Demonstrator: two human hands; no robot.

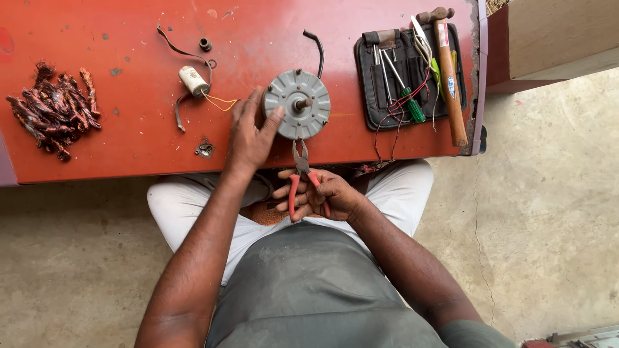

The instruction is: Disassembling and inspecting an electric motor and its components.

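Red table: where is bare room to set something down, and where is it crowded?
On the red table, bare patches lie between the copper wire pile and the capacitor, and along the far edge above the motor. Crowded: the right end with the tool pouch and hammer, and the near edge where the left hand and pliers work.

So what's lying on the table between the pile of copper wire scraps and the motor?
In the head view, a white capacitor with dark leads lies between the copper scrap pile and the grey motor; the left hand rests against the motor.

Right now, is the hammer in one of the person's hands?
No, the hammer lies on the tool pouch; the right hand holds red-handled pliers.
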